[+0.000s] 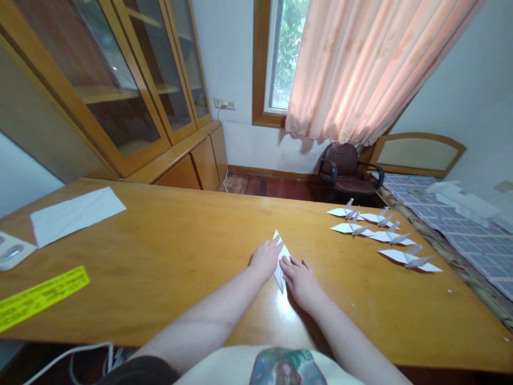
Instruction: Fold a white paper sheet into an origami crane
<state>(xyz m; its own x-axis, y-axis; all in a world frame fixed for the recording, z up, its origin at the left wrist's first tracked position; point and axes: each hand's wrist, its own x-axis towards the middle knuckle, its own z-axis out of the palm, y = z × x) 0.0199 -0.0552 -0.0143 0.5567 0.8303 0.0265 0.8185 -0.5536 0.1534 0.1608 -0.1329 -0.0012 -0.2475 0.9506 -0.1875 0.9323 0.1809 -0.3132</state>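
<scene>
A narrow white diamond of folded paper (282, 252) lies flat on the wooden table, its long points running away from and toward me. My left hand (265, 259) is on its left edge near the far point, fingers close together and pressed on the paper; the thumb is hard to make out. My right hand (303, 282) rests palm down at the right edge, fingers spread, the fingertips touching the paper's middle. Parts of the paper are hidden under the fingers. To the right stand several folded white paper cranes (411, 259) with wings spread.
A white sheet (78, 214) lies at the table's far left, beside a white object (14, 251) cut off by the frame. A yellow printed strip (44, 298) shows at left. Beyond the table (180, 251) are a glass-door cabinet (144, 128), a chair (342, 163) and a bed (444, 214).
</scene>
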